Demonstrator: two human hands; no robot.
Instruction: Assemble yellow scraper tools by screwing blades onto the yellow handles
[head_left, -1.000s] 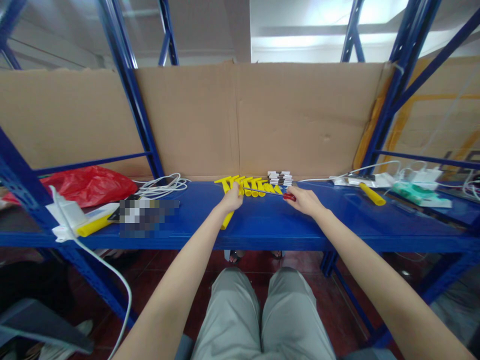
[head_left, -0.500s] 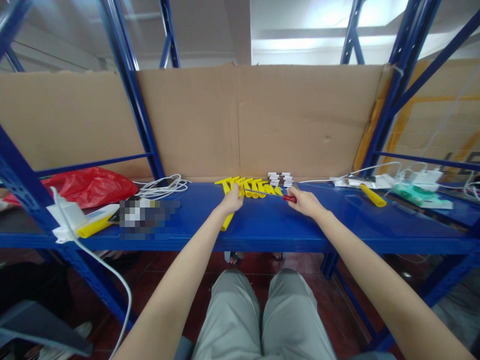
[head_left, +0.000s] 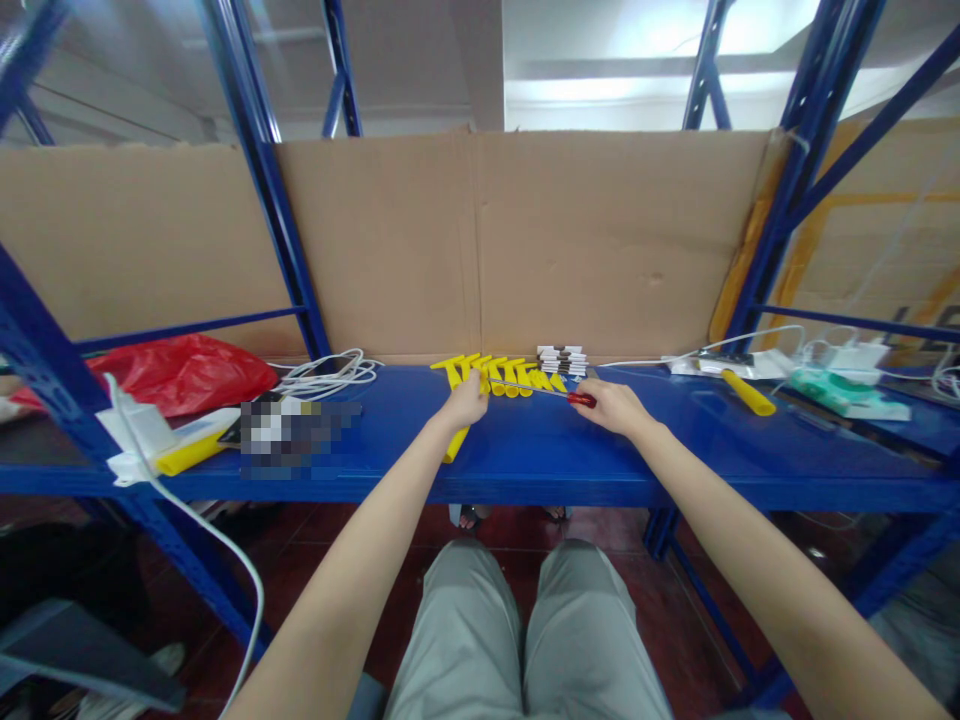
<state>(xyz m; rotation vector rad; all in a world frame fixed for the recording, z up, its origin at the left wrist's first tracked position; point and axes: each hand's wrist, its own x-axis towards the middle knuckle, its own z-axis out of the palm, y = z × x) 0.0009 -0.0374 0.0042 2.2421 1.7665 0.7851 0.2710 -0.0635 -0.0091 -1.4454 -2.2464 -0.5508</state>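
Note:
My left hand is closed around a yellow T-shaped piece with a tube-like handle, which sticks out below the fist towards the shelf's front edge. A red-handled screwdriver is gripped in my right hand. Its thin metal shaft points left, with the far end at the upper part of the piece by my left fingers. My fingers hide the exact contact at the tip. Just behind both hands lies a row of several similar yellow T-shaped pieces. A stack of small white-and-dark parts sits beyond my right hand.
The blue shelf has a cardboard sheet along its back. To the left lie a red plastic bag, coiled white cable and a yellow tube. Another yellow tube and a green-and-white packet lie right.
Almost nothing differs. Both hands keep their hold on the yellow piece and the screwdriver, and the whole view has shifted very slightly.

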